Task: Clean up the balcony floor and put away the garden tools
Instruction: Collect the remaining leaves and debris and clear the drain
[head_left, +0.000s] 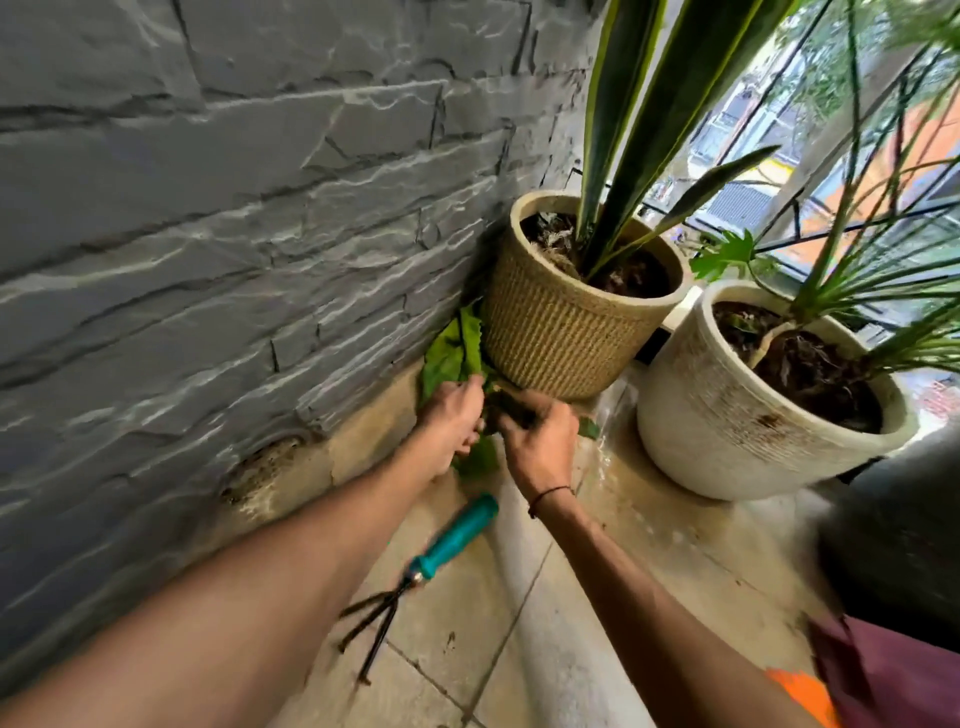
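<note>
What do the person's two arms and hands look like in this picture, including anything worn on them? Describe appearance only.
Both forearms are bare, with no sleeves, gloves, rings or watch showing. The left hand wears nothing. The right hand has a thin dark cord bracelet around its wrist. At the lower right edge, maroon clothing with an orange patch is visible.

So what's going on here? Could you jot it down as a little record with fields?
place: balcony corner by a grey stone wall
left hand: gripping green leaves on the floor
right hand: gripping dark debris beside them
tool: teal-handled hand rake lying on the tiles, untouched
pots: woven tan pot, white pot
floor: wet and soiled near the pots
</note>
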